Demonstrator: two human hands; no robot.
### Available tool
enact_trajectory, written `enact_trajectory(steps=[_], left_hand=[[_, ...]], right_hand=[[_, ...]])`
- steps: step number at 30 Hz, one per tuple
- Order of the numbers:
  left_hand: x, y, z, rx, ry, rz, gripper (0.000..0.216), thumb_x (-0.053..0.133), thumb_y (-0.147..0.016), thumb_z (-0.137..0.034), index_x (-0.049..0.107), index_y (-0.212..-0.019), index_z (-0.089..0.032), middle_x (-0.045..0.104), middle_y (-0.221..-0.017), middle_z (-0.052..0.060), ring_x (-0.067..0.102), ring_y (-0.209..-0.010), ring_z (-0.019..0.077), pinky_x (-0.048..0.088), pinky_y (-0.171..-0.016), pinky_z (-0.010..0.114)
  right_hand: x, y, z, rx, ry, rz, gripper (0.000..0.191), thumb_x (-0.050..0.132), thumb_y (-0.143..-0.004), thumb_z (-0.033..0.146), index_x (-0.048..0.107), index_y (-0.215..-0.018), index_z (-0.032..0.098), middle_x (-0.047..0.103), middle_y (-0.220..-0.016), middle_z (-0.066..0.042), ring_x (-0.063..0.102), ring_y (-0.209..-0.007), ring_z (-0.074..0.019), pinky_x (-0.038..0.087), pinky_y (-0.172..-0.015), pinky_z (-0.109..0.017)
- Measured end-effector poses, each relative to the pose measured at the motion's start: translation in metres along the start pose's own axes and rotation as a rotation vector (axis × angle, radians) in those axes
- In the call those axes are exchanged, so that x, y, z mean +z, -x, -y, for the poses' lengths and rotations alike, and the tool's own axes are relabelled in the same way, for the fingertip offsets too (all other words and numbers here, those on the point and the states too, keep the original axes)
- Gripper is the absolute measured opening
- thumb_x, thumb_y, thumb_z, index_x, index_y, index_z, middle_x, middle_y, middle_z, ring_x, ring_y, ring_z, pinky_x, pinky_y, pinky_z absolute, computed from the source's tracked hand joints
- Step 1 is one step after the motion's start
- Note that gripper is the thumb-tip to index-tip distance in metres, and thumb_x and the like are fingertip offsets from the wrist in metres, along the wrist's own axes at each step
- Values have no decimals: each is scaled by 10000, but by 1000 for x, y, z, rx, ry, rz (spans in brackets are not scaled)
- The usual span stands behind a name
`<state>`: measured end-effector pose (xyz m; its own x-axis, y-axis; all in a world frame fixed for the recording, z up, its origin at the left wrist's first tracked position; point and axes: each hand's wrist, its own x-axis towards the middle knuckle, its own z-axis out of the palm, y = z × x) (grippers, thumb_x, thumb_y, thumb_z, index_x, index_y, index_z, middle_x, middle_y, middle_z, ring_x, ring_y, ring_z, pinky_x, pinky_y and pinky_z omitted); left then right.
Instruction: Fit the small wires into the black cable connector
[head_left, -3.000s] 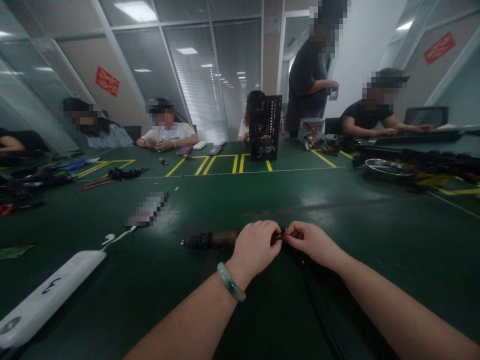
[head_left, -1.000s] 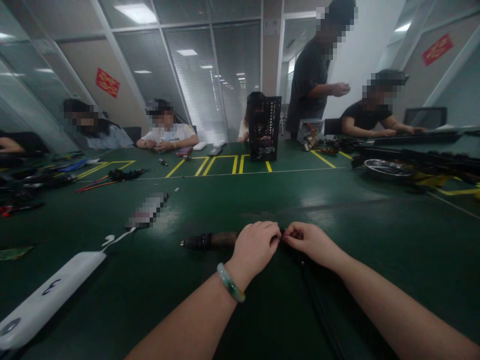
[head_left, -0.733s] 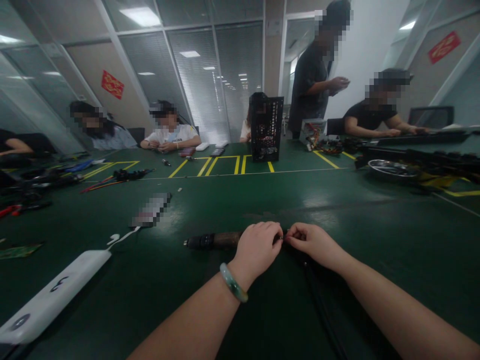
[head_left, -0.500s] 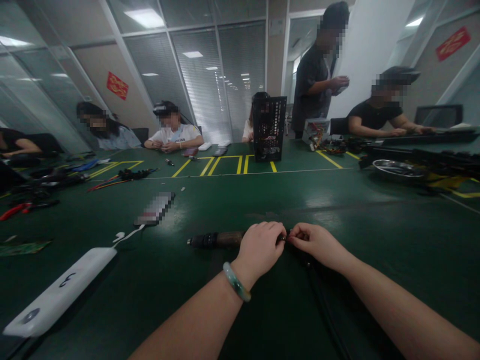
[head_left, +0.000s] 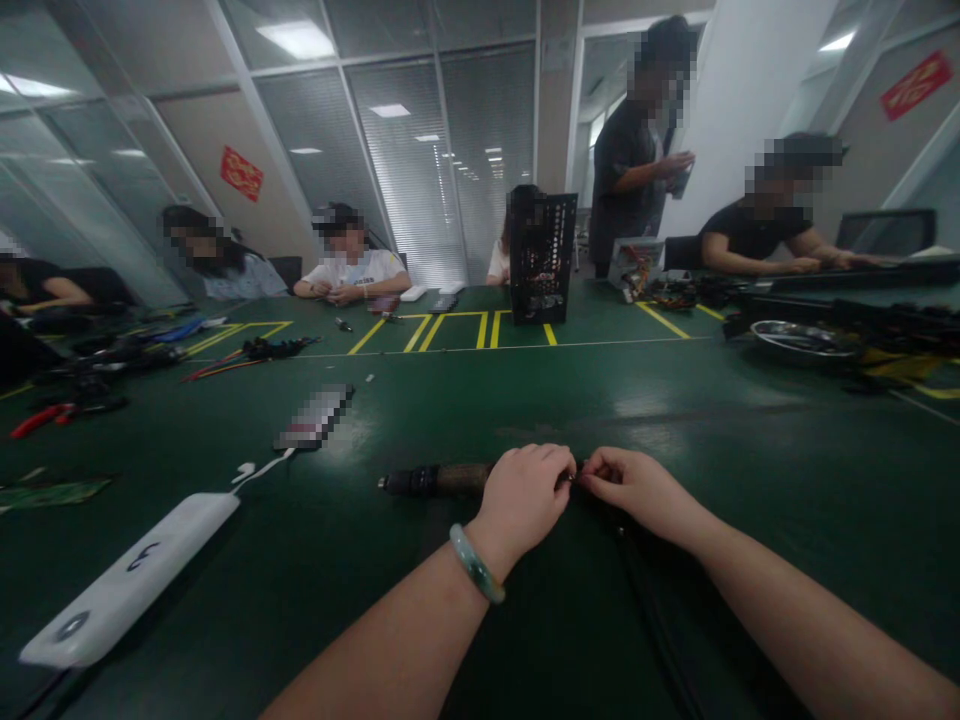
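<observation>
An electric screwdriver, dark with a brownish barrel, lies on the green table with its tip to the left. My left hand is wrapped over its rear part, covering much of the body. At the tool's back end my right hand pinches with thumb and forefinger, close against the left fingertips. What sits in that pinch is too small and hidden to name. A black cable runs from below the right hand toward the near edge.
A white power bank with a short white cable to a phone lies on the left. Across the table stands a black computer case. Red-handled pliers and a circuit board lie far left. Several people sit or stand beyond.
The view has shifted slightly, so everything appears a little further right. Both hands keep nearly the same place and grip at the tool's rear end.
</observation>
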<state>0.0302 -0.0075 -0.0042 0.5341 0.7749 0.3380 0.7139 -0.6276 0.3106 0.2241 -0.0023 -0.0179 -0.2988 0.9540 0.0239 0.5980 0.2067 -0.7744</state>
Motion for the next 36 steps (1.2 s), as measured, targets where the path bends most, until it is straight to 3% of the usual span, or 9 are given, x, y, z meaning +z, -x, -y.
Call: enact_trajectory(steps=[7, 11, 17, 28, 33, 36], left_hand=[[3, 0, 2, -23, 7, -24, 129, 613, -852, -280, 580, -968, -237, 636, -1046, -3, 579, -969, 204, 430, -879, 365], [3, 0, 3, -3, 5, -12, 69, 595, -863, -234, 590, -932, -234, 631, -1082, -6, 569, -1011, 199, 424, -905, 360], [2, 1, 2, -39, 16, -20, 157, 602, -854, -254, 573, -1006, -224, 631, -1085, 18, 581, -982, 210, 441, -882, 386], [3, 0, 3, 21, 1, -16, 63, 583, -863, -213, 584, -924, -227, 620, -1132, -3, 567, -1020, 202, 430, -906, 366], [3, 1, 1, -29, 11, -39, 177, 609, -844, -255, 573, -1015, -234, 620, -1132, 13, 568, -1026, 210, 439, -901, 377], [2, 1, 1, -35, 24, -50, 140, 601, -849, -266, 580, -981, -225, 601, -1180, 27, 537, -1096, 216, 430, -924, 385]], right_hand=[[1, 0, -2, -2, -29, -4, 142, 578, -831, 311, 652, -823, 191, 666, -733, 2, 596, -662, -146, 420, -584, -235], [0, 0, 0, 8, -33, 1, 146, 580, -827, 313, 653, -821, 187, 669, -733, -2, 598, -657, -146, 425, -586, -237], [-1, 1, 2, 26, -21, 14, 144, 575, -835, 315, 646, -826, 190, 669, -740, -1, 603, -662, -147, 427, -580, -235], [1, 1, -1, 14, -35, 10, 153, 574, -835, 325, 640, -827, 187, 655, -713, 4, 589, -637, -141, 413, -560, -229], [0, 1, -1, 14, -31, 11, 156, 575, -838, 332, 639, -828, 191, 664, -731, 5, 602, -658, -147, 425, -579, -236], [0, 1, -1, 10, -36, 9, 142, 575, -840, 321, 641, -837, 195, 671, -749, 6, 610, -675, -147, 430, -593, -236]])
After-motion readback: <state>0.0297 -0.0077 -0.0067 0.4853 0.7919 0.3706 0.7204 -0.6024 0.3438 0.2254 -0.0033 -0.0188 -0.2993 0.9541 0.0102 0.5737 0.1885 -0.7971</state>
